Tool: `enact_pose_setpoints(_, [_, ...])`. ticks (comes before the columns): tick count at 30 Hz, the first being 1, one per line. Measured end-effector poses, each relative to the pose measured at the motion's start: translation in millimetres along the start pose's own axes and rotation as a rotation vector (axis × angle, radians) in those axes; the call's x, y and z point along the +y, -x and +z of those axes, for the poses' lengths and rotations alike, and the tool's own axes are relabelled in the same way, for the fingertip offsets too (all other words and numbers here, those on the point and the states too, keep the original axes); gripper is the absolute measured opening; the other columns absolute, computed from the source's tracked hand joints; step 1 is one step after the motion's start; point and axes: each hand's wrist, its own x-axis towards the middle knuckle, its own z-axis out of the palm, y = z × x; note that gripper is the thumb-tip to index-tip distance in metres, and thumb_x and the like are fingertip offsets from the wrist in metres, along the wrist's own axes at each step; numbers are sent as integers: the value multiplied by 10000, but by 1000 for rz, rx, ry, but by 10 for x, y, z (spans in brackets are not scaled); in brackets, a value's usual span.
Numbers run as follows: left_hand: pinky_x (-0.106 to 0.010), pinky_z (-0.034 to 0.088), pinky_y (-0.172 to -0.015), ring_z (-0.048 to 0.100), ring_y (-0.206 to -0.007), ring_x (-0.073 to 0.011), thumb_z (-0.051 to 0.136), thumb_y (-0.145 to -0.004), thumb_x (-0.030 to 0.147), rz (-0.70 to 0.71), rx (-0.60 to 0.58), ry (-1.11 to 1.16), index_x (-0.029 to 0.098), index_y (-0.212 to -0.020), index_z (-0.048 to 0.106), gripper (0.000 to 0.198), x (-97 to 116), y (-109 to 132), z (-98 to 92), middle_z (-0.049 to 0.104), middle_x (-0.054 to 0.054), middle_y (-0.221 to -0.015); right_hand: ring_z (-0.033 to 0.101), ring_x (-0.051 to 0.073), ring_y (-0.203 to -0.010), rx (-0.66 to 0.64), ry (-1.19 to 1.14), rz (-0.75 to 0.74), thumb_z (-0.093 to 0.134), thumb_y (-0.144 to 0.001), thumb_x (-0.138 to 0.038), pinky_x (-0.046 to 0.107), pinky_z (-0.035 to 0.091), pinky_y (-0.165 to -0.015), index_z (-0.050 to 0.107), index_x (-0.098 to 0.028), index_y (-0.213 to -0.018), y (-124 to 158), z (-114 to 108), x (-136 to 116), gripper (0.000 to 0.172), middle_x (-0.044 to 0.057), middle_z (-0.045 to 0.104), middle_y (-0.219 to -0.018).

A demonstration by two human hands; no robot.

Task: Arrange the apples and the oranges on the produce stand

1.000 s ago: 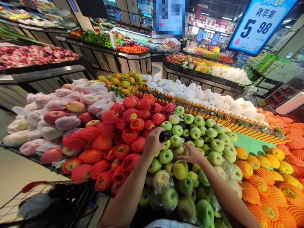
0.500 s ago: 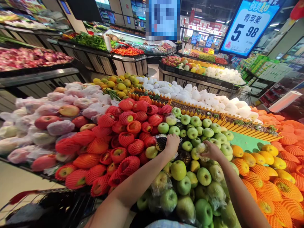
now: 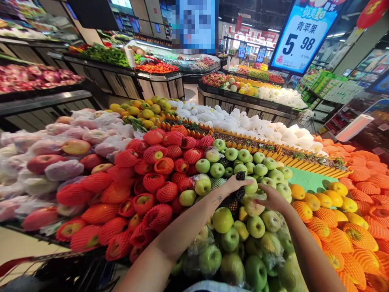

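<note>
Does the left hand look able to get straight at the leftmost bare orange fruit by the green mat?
Probably not directly: the right hand lies between the left hand and that orange fruit, so a detour seems needed.

1. Clock read from the hands, 12 straight ahead: a green apple [image 3: 251, 187] fills most of the narrow gap between left hand [image 3: 234, 184] and right hand [image 3: 273, 198]
2. Above the heap toward 12, open air
3. From 12 to 2, yellow edging [image 3: 310, 164] stands like a low fence
4. At 2, a bare green mat [image 3: 310, 178] offers free room
5. At 4, orange-netted fruit [image 3: 336, 235] obstructs low passage
6. At 9, red-netted fruit [image 3: 166, 191] does likewise
</note>
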Motion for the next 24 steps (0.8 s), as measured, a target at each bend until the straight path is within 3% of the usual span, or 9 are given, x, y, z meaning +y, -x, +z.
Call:
enact_pose_setpoints(3, [-315, 545, -909, 694, -1019, -234, 774, -786, 421, -13, -72, 189, 106, -1162, 700, 496, 40, -52, 145, 743, -115, -1131, 602, 303, -1239, 135, -147, -27, 759, -789, -502, 449, 540, -990, 416, -236, -1539, 51, 0, -118, 866, 138, 550, -1477])
enact_pose_setpoints(6, [-320, 548, -933, 698, -1010, -227, 817, -749, 449, 97, -53, -29, 123, -1095, 730, 484, 124, -31, 96, 760, -98, -1076, 647, 289, -1098, 283, -165, -41, 769, -760, -494, 396, 585, -827, 533, -226, -1409, 32, 24, -183, 740, 130, 625, -1352])
enact_pose_setpoints(9, [-355, 558, -915, 711, -1014, -262, 630, -895, 565, 105, 254, -504, 142, -1051, 738, 464, 184, -35, -164, 762, -124, -1045, 664, 297, -986, 413, 32, -18, 788, -710, -442, 430, 569, -827, 551, -203, -1365, -29, 35, -171, 736, 127, 658, -1254])
enact_pose_setpoints(11, [-369, 561, -907, 706, -1069, -283, 514, -976, 472, 44, 425, -856, 155, -1152, 710, 412, 178, -82, -377, 740, -145, -1139, 663, 310, -986, 441, 166, -8, 767, -718, -403, 437, 559, -821, 550, -208, -1390, -82, 37, -130, 733, 135, 629, -1289])
enact_pose_setpoints(12, [-369, 562, -907, 701, -1095, -287, 510, -979, 395, 19, 430, -1009, 163, -1190, 695, 365, 158, -118, -464, 726, -147, -1184, 661, 314, -1001, 454, 193, -4, 757, -724, -396, 436, 557, -820, 561, -219, -1386, -113, 43, -102, 712, 134, 612, -1306])
enact_pose_setpoints(14, [-356, 563, -903, 699, -1103, -285, 560, -932, 254, -3, 308, -1219, 167, -1178, 701, 297, 84, -201, -559, 717, -140, -1196, 651, 315, -1052, 502, 122, -12, 758, -726, -416, 440, 551, -864, 586, -232, -1329, -179, 74, -37, 653, 119, 608, -1287])
enact_pose_setpoints(17, [-332, 561, -896, 706, -1048, -263, 612, -852, 112, 19, 148, -1304, 129, -1078, 731, 256, -78, -337, -488, 708, -145, -1184, 646, 290, -1071, 563, -159, -22, 793, -710, -516, 438, 543, -931, 569, -216, -1201, -269, 159, 60, 617, 97, 634, -1193])
enact_pose_setpoints(21, [-343, 540, -952, 628, -1208, -271, 525, -896, 74, 50, 151, -1370, 108, -1368, 589, 478, -262, -544, -268, 503, -219, -1480, 644, 288, -1080, 526, -244, 28, 737, -779, -572, 467, 512, -987, 569, -203, -1255, -316, 246, 134, 625, 106, 669, -1196])
enact_pose_setpoints(24, [-398, 526, -988, 568, -1281, -330, 646, -859, 172, 9, 184, -1394, 71, -1503, 430, 687, -310, -736, -204, 439, -280, -1497, 659, 282, -1071, 482, -194, 54, 698, -824, -541, 445, 516, -971, 577, -221, -1326, -312, 252, 164, 607, 90, 693, -1209])
